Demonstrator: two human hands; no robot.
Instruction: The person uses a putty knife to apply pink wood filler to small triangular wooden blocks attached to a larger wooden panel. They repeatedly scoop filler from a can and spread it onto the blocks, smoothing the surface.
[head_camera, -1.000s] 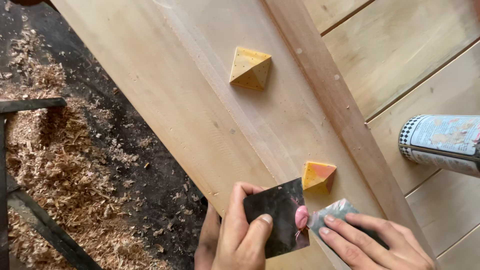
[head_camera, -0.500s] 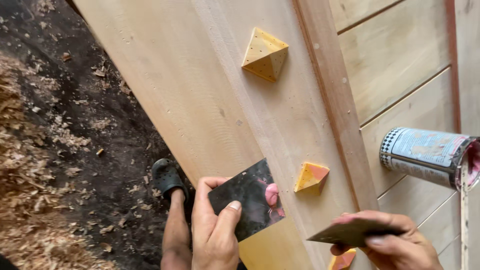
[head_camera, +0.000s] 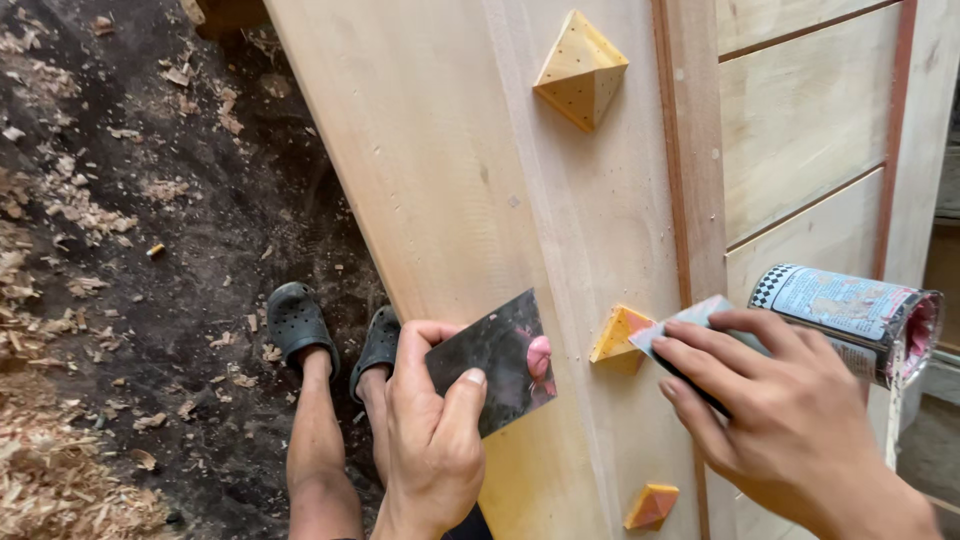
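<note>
My left hand (head_camera: 432, 440) holds a dark flat scraper plate (head_camera: 495, 362) with a blob of pink putty (head_camera: 539, 356) on its right edge. My right hand (head_camera: 775, 410) presses a second small flat blade (head_camera: 680, 325) against the right side of a small wooden pyramid stud (head_camera: 618, 333) fixed to the pale wooden door panel (head_camera: 450, 170). The stud shows orange and pink smears. Another pyramid stud (head_camera: 582, 68) sits higher on the panel, and a third (head_camera: 652, 505) lies lower down.
An open tin can (head_camera: 850, 318) with a pink-stained rim lies on its side on the panel, just right of my right hand. My legs in dark clogs (head_camera: 298, 322) stand on a dirt floor strewn with wood shavings (head_camera: 60, 470) at left.
The view has shifted upward and left. My right hand has moved its blade up from below onto the middle stud. The left hand stays holding the putty plate.
</note>
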